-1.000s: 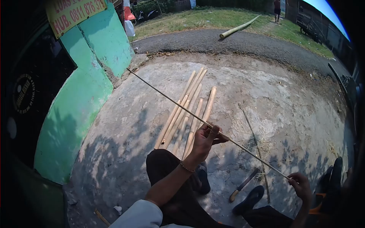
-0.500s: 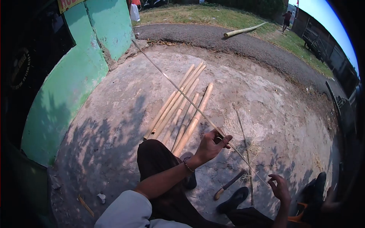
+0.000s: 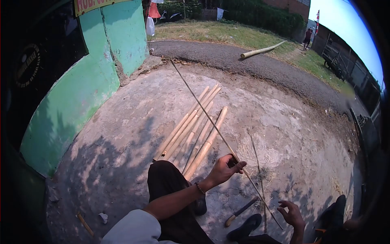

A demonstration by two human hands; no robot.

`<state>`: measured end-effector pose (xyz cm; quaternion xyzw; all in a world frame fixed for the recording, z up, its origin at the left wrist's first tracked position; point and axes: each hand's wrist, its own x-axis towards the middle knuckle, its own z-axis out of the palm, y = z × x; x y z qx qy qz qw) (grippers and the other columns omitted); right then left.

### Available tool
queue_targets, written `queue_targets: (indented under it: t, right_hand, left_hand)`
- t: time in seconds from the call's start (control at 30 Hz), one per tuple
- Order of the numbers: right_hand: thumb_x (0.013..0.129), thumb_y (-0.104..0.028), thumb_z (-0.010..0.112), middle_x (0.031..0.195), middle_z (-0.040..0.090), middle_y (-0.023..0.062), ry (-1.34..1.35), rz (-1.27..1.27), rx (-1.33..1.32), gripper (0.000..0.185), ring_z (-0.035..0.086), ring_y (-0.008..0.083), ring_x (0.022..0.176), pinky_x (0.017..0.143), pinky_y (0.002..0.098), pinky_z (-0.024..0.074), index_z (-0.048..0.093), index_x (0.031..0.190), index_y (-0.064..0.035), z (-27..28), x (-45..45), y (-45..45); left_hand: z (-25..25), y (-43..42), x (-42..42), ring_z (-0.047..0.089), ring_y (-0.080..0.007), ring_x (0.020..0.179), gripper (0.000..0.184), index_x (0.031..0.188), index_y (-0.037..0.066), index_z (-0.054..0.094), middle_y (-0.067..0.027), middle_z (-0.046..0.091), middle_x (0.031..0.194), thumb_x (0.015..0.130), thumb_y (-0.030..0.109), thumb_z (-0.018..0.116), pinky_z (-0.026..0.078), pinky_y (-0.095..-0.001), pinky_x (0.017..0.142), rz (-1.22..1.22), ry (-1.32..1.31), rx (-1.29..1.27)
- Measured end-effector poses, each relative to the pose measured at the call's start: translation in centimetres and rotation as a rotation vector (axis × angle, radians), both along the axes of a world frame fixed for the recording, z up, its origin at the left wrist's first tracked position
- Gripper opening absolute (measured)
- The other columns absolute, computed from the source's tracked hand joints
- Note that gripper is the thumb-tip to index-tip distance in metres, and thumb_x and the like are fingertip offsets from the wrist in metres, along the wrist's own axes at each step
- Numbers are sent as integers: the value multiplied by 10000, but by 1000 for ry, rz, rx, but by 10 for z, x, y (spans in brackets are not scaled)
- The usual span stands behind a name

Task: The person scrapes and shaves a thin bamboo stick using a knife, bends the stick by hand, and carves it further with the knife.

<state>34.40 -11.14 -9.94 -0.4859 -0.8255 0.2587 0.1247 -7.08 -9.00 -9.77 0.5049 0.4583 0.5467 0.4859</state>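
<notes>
My left hand [image 3: 223,170] is closed around a long thin bamboo strip [image 3: 203,109], pinching it between thumb and fingers. The strip slants from the upper left down to the lower right, its near end by my right hand [image 3: 291,214]. That hand has loosely curled fingers, apart from one another, and nothing shows between them. A knife [image 3: 246,207] with a wooden handle lies on the ground near my shoe. Another thin strip [image 3: 257,160] rests on the concrete below the held one, with pale shavings [image 3: 266,174] around it.
Several bamboo poles [image 3: 207,143] lie side by side ahead of my knee. A thick green pole [image 3: 262,51] lies on the road. At left stands a green wall [image 3: 73,97]. A short bamboo piece [image 3: 85,224] lies at lower left. A person [image 3: 307,38] is far off.
The view has tilted up slightly. The strip's far end has swung to the right in view, and its near end now sits lower. My right hand has shifted slightly left and down.
</notes>
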Motion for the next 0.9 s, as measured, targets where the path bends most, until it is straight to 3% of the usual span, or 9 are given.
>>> queue_targets:
  t: [0.13, 0.23, 0.43, 0.53, 0.63, 0.7, 0.83, 0.9]
  right_hand:
    - [904, -200, 750, 969, 734, 148, 39, -37, -27, 295, 717, 280, 929, 767, 386, 553, 688, 1150, -50, 10, -5, -4]
    - [921, -184, 734, 983, 735, 157, 108, -85, -209, 273, 727, 263, 915, 752, 362, 564, 694, 1152, -44, 16, -4, -5]
    - [906, -150, 738, 959, 740, 150, 117, 0, -102, 218, 723, 293, 869, 761, 377, 566, 732, 1110, -74, 14, -4, -6]
    - [917, -128, 711, 965, 738, 136, 148, 2, -36, 167, 722, 295, 868, 772, 374, 557, 732, 1071, -68, 15, -5, -6]
    - [960, -104, 633, 973, 742, 144, 185, -150, 39, 247, 729, 294, 936, 801, 376, 550, 666, 1203, -71, 35, 1, -6]
    - [990, -111, 600, 1006, 745, 148, 239, -206, 164, 248, 730, 287, 958, 818, 374, 553, 655, 1227, -65, 41, 15, -7]
    - [1019, -161, 586, 1014, 750, 136, 191, -328, 152, 253, 730, 260, 969, 843, 370, 553, 654, 1241, -60, 44, 46, -9]
    - [1028, -238, 594, 1006, 755, 117, 284, -344, -76, 283, 721, 222, 992, 871, 366, 548, 666, 1235, -60, 46, 59, -11]
  left_hand:
    - [-3, 1, 2, 730, -155, 824, 408, 964, -10, 603, -102, 724, 852, 949, 380, 720, 570, -275, 748, -5, 19, -30]
    - [-10, 7, 0, 729, -167, 825, 401, 980, -22, 598, -99, 707, 865, 949, 358, 724, 583, -289, 764, -8, -78, 17]
    - [-3, 12, -7, 729, -193, 806, 330, 1014, -20, 617, -125, 706, 931, 963, 292, 713, 610, -318, 746, 67, -157, 3]
    - [-1, 14, -10, 720, -186, 759, 266, 1015, -11, 617, -105, 700, 877, 965, 233, 710, 620, -336, 715, 202, -207, 29]
    - [4, 19, -24, 712, -173, 723, 202, 1000, 16, 621, -76, 691, 799, 970, 199, 699, 629, -329, 720, 279, -237, 35]
    - [3, 21, -38, 702, -154, 726, 188, 996, 27, 623, -63, 690, 815, 980, 203, 688, 628, -330, 734, 313, -229, 63]
    - [3, 28, -61, 699, -147, 736, 218, 952, 59, 603, -32, 680, 838, 978, 253, 697, 602, -285, 720, 370, -215, 55]
    - [5, 29, -64, 698, -145, 735, 222, 955, 61, 602, -30, 679, 844, 976, 259, 701, 597, -279, 715, 398, -228, 59]
